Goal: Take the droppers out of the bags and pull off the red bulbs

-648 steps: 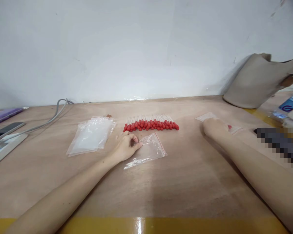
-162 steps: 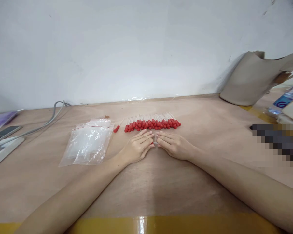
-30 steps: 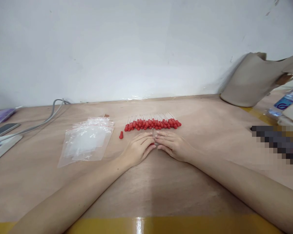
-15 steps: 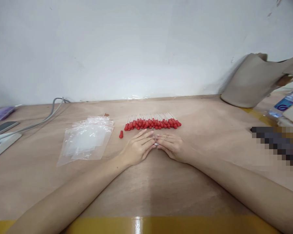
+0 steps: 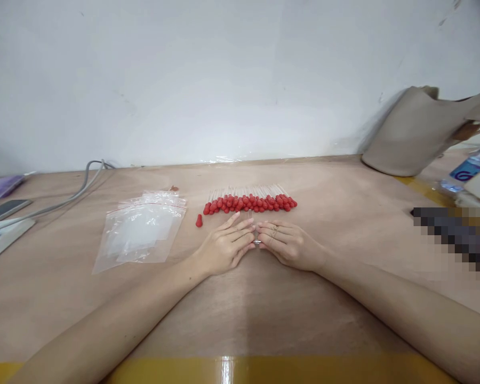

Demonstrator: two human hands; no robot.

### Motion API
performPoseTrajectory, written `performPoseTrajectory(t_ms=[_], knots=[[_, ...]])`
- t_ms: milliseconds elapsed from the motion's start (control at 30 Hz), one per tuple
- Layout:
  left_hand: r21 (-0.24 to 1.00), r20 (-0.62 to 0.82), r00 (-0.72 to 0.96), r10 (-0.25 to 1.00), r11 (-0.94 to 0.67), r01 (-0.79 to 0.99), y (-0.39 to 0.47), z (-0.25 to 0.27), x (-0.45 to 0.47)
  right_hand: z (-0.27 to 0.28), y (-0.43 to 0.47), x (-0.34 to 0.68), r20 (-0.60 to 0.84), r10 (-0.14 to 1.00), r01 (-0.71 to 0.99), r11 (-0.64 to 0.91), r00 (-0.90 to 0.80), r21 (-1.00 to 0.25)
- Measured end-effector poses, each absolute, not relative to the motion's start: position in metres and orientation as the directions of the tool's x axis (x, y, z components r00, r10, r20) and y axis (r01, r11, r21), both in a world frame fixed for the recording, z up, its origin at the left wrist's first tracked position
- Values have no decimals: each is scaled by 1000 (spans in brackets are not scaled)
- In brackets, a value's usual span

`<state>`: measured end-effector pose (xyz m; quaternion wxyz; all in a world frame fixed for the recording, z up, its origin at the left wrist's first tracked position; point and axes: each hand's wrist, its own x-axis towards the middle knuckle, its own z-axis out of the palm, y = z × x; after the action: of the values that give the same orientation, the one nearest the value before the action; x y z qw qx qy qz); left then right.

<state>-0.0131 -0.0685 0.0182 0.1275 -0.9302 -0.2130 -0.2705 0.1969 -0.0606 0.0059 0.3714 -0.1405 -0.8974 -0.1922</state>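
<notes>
My left hand [image 5: 228,245] and my right hand [image 5: 292,245] meet at the middle of the table, fingers held together and thumbs tucked below. Between their fingertips they pinch a small shiny rod-like piece [image 5: 256,242], mostly covered by the fingers. A thin clear tube [image 5: 250,214] shows just beyond the fingertips. Behind the hands lies a row of droppers [image 5: 250,202], red rubber bulbs toward me and thin clear stems pointing at the wall. One loose red bulb [image 5: 199,221] rests just left of that row, near my left hand.
A stack of clear zip bags [image 5: 140,229] lies to the left. Farther left are a grey cable [image 5: 84,184], a dark phone-like object [image 5: 6,209] and a purple packet [image 5: 4,186]. A beige bag [image 5: 408,133] stands back right, beside a bottle [image 5: 470,168].
Both hands have shifted slightly toward me, with the shiny piece between them. The right hand has also turned a little. The droppers and bags look unmoved.
</notes>
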Motion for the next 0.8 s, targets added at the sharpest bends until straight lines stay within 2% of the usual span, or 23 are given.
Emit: performPoseTrajectory(t_ms=[800], knots=[[-61,557,760,333,-897,437,-71,19,-16,12,-65,204,677,30,376,849,-735,370]])
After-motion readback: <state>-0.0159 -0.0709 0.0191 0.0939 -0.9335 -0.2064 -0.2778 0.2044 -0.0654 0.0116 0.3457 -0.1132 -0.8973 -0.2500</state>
